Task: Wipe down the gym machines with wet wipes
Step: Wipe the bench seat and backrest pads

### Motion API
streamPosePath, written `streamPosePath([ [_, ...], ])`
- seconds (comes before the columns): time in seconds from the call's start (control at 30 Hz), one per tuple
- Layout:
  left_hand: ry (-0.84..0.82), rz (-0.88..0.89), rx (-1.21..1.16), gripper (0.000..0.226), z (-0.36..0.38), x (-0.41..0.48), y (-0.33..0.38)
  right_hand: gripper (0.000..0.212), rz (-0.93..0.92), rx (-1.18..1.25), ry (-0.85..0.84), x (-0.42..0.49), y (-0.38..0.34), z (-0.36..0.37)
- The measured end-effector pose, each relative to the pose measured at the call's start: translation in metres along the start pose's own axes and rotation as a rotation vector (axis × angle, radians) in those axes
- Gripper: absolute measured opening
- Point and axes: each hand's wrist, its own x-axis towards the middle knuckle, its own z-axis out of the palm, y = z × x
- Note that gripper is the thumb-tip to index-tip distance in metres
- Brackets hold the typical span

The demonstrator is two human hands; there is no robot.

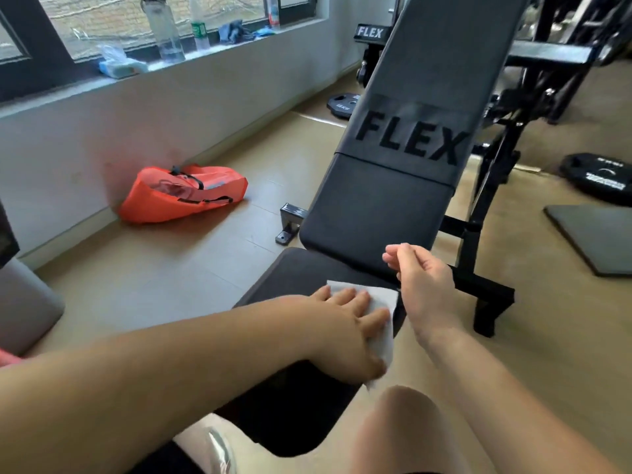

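Observation:
A black FLEX weight bench [393, 186] stands in front of me, its backrest tilted up and its seat pad [301, 278] near my legs. A white wet wipe [383, 302] lies flat on the seat pad's right side. My left hand [349, 323] presses on the wipe with straight fingers spread over it. My right hand [420, 278] hovers just right of the wipe, above the gap between seat and backrest, fingers loosely curled and holding nothing.
An orange bag [181, 195] lies on the floor by the wall at left. Bottles [167, 29] and a wipe pack [118, 65] stand on the window sill. Weight plates [602, 179] and a dark mat [598, 237] lie on the floor at right. The bench's black frame [485, 289] juts out right.

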Motion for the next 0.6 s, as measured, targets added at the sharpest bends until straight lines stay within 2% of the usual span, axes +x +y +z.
streamPosePath([
  [0.17,-0.04,-0.084,0.024,0.093,-0.013,0.079,0.018,0.032,0.04,-0.252,0.021,-0.002,0.007,-0.042],
  [0.27,-0.032,-0.082,-0.003,0.094,-0.012,0.089,0.019,0.032,0.058,-0.299,0.016,-0.006,0.01,-0.043],
  [0.37,0.01,-0.012,0.026,0.085,-0.005,0.048,0.015,0.03,0.065,-0.281,0.014,-0.006,0.01,-0.039],
  [0.5,0.103,0.144,0.069,0.075,0.013,-0.059,0.005,0.027,0.051,-0.278,-0.047,-0.007,0.01,-0.028],
  [0.53,0.098,0.155,0.066,0.073,0.015,-0.081,-0.002,0.026,0.027,-0.278,-0.069,-0.009,0.009,-0.022],
  [0.6,0.046,0.064,0.022,0.071,0.012,-0.102,-0.025,0.028,-0.036,-0.295,-0.13,-0.011,0.005,-0.007],
])
